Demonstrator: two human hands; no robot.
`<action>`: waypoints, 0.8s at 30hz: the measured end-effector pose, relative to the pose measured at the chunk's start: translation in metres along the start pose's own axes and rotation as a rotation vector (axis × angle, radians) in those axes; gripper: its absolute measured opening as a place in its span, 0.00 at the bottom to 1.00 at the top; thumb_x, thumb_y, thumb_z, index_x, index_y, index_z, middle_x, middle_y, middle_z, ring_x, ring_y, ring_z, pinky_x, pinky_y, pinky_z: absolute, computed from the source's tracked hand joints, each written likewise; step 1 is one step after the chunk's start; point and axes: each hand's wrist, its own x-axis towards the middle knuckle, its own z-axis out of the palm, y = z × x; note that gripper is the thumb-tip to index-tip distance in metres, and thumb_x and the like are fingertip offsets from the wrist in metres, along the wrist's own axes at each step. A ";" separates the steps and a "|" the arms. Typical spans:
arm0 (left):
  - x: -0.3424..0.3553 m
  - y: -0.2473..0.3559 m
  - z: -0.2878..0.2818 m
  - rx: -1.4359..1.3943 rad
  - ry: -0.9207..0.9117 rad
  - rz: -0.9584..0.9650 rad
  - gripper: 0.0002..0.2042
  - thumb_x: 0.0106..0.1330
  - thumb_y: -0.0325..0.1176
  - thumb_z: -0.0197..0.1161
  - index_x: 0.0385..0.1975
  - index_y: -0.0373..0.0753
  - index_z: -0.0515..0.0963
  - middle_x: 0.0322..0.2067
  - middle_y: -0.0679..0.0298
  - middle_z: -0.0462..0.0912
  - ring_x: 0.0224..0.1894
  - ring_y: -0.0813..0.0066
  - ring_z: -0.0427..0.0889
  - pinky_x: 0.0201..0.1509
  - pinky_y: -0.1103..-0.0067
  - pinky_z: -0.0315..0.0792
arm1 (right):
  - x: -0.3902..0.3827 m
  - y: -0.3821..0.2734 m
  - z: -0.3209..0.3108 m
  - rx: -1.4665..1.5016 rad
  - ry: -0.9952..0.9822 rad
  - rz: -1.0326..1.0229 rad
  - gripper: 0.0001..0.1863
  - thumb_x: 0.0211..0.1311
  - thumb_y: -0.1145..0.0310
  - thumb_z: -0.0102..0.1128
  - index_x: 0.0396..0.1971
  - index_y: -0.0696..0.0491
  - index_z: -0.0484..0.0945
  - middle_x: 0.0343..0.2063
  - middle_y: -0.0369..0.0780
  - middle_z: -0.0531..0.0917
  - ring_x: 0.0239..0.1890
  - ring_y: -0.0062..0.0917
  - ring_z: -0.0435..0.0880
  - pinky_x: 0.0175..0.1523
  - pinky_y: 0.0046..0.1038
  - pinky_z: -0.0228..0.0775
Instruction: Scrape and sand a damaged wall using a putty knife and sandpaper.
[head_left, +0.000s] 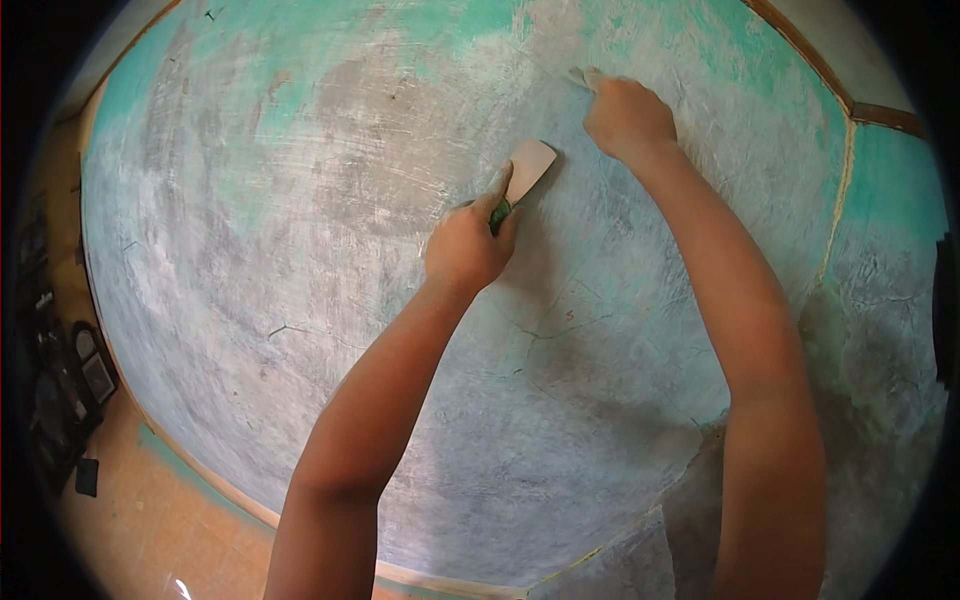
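Observation:
My left hand (466, 248) is closed around the green handle (499, 213) of a putty knife (530, 168). Its pale, wide blade points up and to the right, a little off the wall by its shadow. Higher up and to the right, my right hand (632, 118) is closed at the wall (380, 180). A thin greyish piece (580, 76) shows at its fingertips, too small and edge-on to name. The wall has turquoise paint along the top and grey-white, scraped or skimmed patches over most of it, with fine cracks below my hands.
Brown wooden trim (800, 50) runs along the upper right edge. A yellowish line (840, 200) marks the corner, where another turquoise and grey wall (890, 190) begins. An orange-brown surface (150, 510) lies at lower left, with dark framed objects (92, 362) beside it.

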 end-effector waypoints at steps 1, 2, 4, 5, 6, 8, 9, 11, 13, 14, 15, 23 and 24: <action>0.001 0.003 0.001 0.007 -0.023 -0.009 0.28 0.64 0.42 0.59 0.66 0.61 0.65 0.31 0.52 0.82 0.35 0.47 0.82 0.41 0.59 0.76 | -0.002 0.005 0.002 0.019 0.049 -0.022 0.18 0.59 0.71 0.48 0.49 0.51 0.78 0.44 0.45 0.83 0.47 0.43 0.83 0.50 0.42 0.75; 0.002 0.004 0.003 0.003 -0.021 -0.007 0.28 0.64 0.42 0.59 0.66 0.61 0.65 0.31 0.52 0.82 0.35 0.47 0.82 0.41 0.59 0.76 | -0.003 0.009 0.003 0.039 0.099 -0.045 0.18 0.59 0.71 0.49 0.48 0.52 0.78 0.44 0.45 0.83 0.47 0.43 0.83 0.50 0.42 0.75; 0.006 0.004 0.004 0.020 -0.035 0.003 0.28 0.64 0.42 0.59 0.66 0.61 0.64 0.31 0.51 0.82 0.35 0.47 0.82 0.41 0.59 0.76 | 0.011 0.004 -0.010 0.018 0.030 0.009 0.17 0.59 0.71 0.49 0.48 0.52 0.79 0.44 0.45 0.83 0.47 0.42 0.83 0.50 0.42 0.75; 0.006 0.005 0.006 0.017 -0.036 0.005 0.28 0.64 0.42 0.59 0.66 0.61 0.64 0.31 0.51 0.82 0.35 0.47 0.82 0.41 0.59 0.76 | 0.015 0.000 -0.016 0.002 -0.040 0.064 0.17 0.58 0.71 0.50 0.47 0.53 0.79 0.44 0.46 0.83 0.47 0.42 0.83 0.50 0.42 0.75; 0.007 0.006 0.008 -0.001 -0.022 0.006 0.28 0.64 0.42 0.59 0.66 0.62 0.64 0.31 0.51 0.82 0.35 0.47 0.82 0.41 0.59 0.76 | 0.012 0.003 -0.016 -0.001 -0.039 0.065 0.17 0.58 0.71 0.50 0.47 0.53 0.79 0.44 0.46 0.83 0.47 0.42 0.83 0.50 0.42 0.75; 0.007 0.005 0.002 -0.003 -0.005 0.008 0.28 0.64 0.42 0.59 0.66 0.62 0.64 0.31 0.51 0.83 0.35 0.47 0.82 0.42 0.59 0.76 | 0.003 0.002 -0.015 -0.005 -0.053 0.006 0.18 0.57 0.72 0.51 0.47 0.53 0.79 0.45 0.46 0.83 0.48 0.41 0.83 0.50 0.41 0.75; 0.004 0.005 -0.002 0.001 -0.026 -0.017 0.28 0.64 0.43 0.59 0.66 0.62 0.64 0.31 0.50 0.83 0.36 0.47 0.82 0.42 0.59 0.76 | 0.000 0.002 -0.013 0.002 -0.050 0.004 0.18 0.57 0.72 0.51 0.47 0.53 0.79 0.45 0.46 0.83 0.48 0.41 0.83 0.50 0.41 0.75; 0.005 0.007 -0.002 -0.004 -0.044 -0.038 0.28 0.64 0.43 0.59 0.66 0.62 0.64 0.31 0.50 0.83 0.36 0.47 0.82 0.42 0.59 0.76 | -0.004 0.006 -0.011 -0.026 0.007 -0.049 0.17 0.58 0.72 0.50 0.46 0.52 0.80 0.45 0.46 0.83 0.48 0.41 0.82 0.51 0.41 0.75; 0.006 0.008 -0.002 0.027 -0.056 -0.026 0.28 0.64 0.43 0.59 0.66 0.62 0.64 0.31 0.50 0.83 0.37 0.47 0.82 0.42 0.60 0.76 | 0.012 0.002 -0.019 -0.048 -0.042 -0.010 0.17 0.58 0.71 0.50 0.46 0.52 0.80 0.45 0.46 0.83 0.48 0.41 0.82 0.51 0.41 0.75; 0.005 0.010 0.000 0.024 -0.059 -0.025 0.28 0.64 0.43 0.59 0.66 0.62 0.64 0.31 0.50 0.83 0.37 0.47 0.82 0.42 0.60 0.76 | 0.016 0.001 -0.022 -0.070 -0.095 0.029 0.17 0.58 0.71 0.50 0.46 0.53 0.80 0.45 0.46 0.83 0.49 0.41 0.82 0.51 0.41 0.75; 0.005 0.012 0.001 -0.014 -0.046 -0.032 0.28 0.64 0.43 0.59 0.66 0.62 0.64 0.31 0.50 0.83 0.38 0.47 0.82 0.42 0.60 0.76 | 0.013 0.004 -0.019 -0.073 -0.097 0.032 0.17 0.58 0.71 0.50 0.46 0.53 0.80 0.45 0.46 0.83 0.49 0.41 0.82 0.51 0.41 0.75; 0.002 0.014 -0.002 0.005 -0.080 -0.056 0.27 0.64 0.43 0.59 0.66 0.60 0.65 0.33 0.47 0.83 0.37 0.45 0.82 0.41 0.59 0.76 | 0.026 -0.003 -0.025 -0.038 -0.080 0.052 0.17 0.59 0.72 0.48 0.46 0.53 0.80 0.47 0.48 0.82 0.49 0.42 0.82 0.52 0.41 0.75; 0.003 0.015 0.000 -0.022 -0.049 -0.046 0.27 0.64 0.43 0.59 0.65 0.59 0.66 0.33 0.47 0.83 0.37 0.45 0.82 0.41 0.59 0.75 | 0.030 0.000 -0.025 -0.039 -0.085 0.056 0.17 0.59 0.72 0.48 0.46 0.53 0.80 0.47 0.48 0.82 0.49 0.42 0.82 0.52 0.41 0.75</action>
